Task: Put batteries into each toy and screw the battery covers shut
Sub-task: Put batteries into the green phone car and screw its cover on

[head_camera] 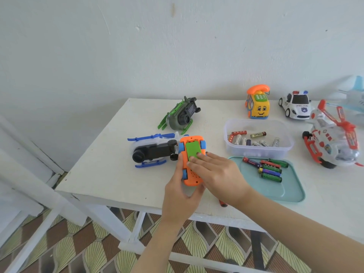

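White table (110, 174): green helicopter (180, 115) and blue helicopter (151, 150) lie on their sides toward the left edge. Yellow phone car (258, 107) and police car (295, 105) stand along the far edge. Clear tub (256, 152), teal tray (275, 192) and red helicopter (331, 140) sit to the right.

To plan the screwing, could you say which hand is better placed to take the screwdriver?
Probably right: the right hand only presses the green cover, with the screwdriver just below its wrist, while the left hand grips the orange car.
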`<act>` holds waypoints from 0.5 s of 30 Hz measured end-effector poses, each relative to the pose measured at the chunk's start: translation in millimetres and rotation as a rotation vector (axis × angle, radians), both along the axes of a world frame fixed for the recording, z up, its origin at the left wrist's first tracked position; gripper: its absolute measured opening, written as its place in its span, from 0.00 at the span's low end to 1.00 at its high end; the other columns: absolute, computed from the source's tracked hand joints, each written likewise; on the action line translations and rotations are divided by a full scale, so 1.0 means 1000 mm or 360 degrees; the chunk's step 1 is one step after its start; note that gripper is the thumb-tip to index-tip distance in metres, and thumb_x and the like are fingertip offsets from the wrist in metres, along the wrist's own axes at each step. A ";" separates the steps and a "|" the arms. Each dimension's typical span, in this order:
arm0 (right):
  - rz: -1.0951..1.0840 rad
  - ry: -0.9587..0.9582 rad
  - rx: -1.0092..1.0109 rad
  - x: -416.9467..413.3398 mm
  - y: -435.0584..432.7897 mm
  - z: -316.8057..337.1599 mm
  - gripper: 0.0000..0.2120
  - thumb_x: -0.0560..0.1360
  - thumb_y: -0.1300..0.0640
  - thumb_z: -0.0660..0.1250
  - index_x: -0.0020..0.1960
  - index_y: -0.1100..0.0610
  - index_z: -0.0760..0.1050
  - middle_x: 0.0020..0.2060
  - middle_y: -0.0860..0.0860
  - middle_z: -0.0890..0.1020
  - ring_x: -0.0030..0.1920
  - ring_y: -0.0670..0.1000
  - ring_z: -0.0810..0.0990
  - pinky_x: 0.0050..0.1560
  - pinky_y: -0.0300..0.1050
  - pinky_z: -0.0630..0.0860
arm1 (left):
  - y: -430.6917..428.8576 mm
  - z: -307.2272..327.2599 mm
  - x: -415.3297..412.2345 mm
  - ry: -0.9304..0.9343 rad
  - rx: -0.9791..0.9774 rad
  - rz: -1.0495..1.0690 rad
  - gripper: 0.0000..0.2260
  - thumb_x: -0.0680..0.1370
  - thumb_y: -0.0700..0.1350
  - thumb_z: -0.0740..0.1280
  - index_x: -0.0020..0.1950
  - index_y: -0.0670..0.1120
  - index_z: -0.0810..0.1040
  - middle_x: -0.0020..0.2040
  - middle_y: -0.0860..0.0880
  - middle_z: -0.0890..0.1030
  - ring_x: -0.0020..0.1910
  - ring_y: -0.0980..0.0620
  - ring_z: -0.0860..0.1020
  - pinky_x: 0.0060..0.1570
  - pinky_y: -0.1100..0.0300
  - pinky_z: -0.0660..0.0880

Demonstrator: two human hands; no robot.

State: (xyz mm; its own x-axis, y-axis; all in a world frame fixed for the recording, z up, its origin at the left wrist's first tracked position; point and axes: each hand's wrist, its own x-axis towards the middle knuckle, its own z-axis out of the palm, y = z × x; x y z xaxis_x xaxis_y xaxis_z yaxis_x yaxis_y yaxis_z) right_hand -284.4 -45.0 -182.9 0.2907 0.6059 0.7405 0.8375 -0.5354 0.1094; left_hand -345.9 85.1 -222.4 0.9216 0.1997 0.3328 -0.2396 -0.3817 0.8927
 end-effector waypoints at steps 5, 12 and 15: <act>-0.0048 0.0026 0.0021 0.001 0.003 -0.004 0.14 0.74 0.63 0.59 0.50 0.60 0.83 0.49 0.54 0.85 0.51 0.55 0.84 0.52 0.51 0.79 | 0.000 -0.002 0.000 0.0014 -0.0024 0.0001 0.41 0.71 0.39 0.76 0.77 0.52 0.57 0.60 0.65 0.77 0.56 0.69 0.78 0.52 0.76 0.71; -0.0047 0.0012 0.0159 0.000 0.005 -0.010 0.21 0.82 0.61 0.50 0.50 0.61 0.83 0.51 0.56 0.84 0.52 0.56 0.83 0.50 0.53 0.81 | 0.000 -0.001 0.000 0.0022 -0.0059 0.0001 0.40 0.72 0.39 0.76 0.76 0.54 0.57 0.58 0.64 0.77 0.56 0.68 0.78 0.52 0.76 0.71; -0.0070 -0.0007 0.0188 0.003 0.004 -0.013 0.14 0.78 0.62 0.58 0.50 0.62 0.83 0.51 0.56 0.84 0.52 0.57 0.83 0.51 0.54 0.81 | 0.000 -0.001 0.000 0.0020 -0.0078 -0.0006 0.40 0.71 0.40 0.77 0.75 0.56 0.57 0.60 0.63 0.77 0.57 0.67 0.78 0.53 0.75 0.72</act>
